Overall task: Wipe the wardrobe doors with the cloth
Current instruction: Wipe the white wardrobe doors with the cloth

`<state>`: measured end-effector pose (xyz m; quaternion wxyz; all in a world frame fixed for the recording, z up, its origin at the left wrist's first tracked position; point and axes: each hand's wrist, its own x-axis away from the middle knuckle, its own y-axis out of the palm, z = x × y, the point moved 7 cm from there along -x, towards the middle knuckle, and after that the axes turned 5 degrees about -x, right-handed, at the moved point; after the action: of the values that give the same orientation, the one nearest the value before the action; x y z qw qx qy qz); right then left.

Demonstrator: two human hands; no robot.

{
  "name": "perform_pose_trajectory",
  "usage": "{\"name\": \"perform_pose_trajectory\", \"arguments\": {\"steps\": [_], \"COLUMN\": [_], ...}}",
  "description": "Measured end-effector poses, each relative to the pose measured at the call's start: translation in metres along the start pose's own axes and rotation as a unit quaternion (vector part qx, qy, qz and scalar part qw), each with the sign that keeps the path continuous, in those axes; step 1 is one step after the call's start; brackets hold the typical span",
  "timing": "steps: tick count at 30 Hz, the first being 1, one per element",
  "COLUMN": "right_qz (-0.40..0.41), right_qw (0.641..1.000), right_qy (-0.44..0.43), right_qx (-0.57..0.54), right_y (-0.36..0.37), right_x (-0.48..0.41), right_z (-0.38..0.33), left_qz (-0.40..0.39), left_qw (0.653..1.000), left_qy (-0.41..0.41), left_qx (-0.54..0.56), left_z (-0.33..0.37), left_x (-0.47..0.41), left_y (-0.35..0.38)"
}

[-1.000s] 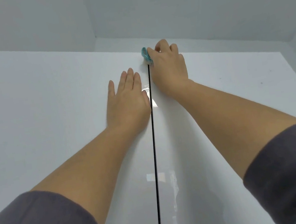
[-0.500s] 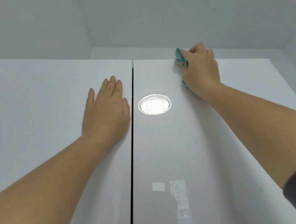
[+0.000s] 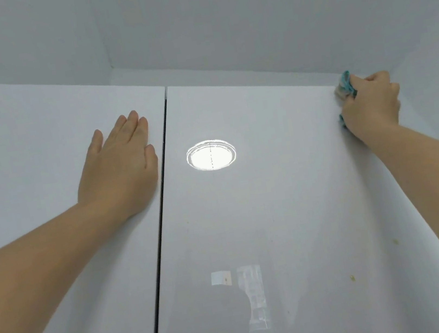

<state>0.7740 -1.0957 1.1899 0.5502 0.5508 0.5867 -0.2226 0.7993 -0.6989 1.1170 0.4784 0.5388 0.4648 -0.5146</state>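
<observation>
The glossy right door (image 3: 274,200) would be best wiped in overlapping passes from the top edge down, pressure even, so no streaks show. The left hand (image 3: 120,167) lies flat, fingers straight, on the left door (image 3: 28,172) beside the gap, bracing. The right hand (image 3: 371,103) is curled round the bunched teal cloth (image 3: 346,84), pressing it at the right door's top right corner. Small yellowish specks (image 3: 352,277) lower down likely need firmer rubbing.

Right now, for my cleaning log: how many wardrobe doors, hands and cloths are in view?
Wardrobe doors: 2, left door and right door
Hands: 2, left hand and right hand
Cloths: 1, teal cloth
Total: 5
</observation>
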Motion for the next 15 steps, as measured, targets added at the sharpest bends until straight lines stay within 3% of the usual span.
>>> {"name": "perform_pose_trajectory", "arguments": {"steps": [9,15], "right_qz": [0.026,0.013], "right_qw": [0.987,0.999], "right_qy": [0.156,0.002], "right_qx": [0.007,-0.052], "right_y": [-0.004,0.017], "right_x": [0.012,0.059], "right_z": [0.016,-0.062], "left_qz": [0.005,0.013], "left_qw": [1.000,1.000], "left_qy": [-0.002,0.000], "left_qx": [-0.009,0.005], "left_z": [0.004,0.004], "left_x": [0.001,0.001], "left_y": [-0.001,-0.001]}}
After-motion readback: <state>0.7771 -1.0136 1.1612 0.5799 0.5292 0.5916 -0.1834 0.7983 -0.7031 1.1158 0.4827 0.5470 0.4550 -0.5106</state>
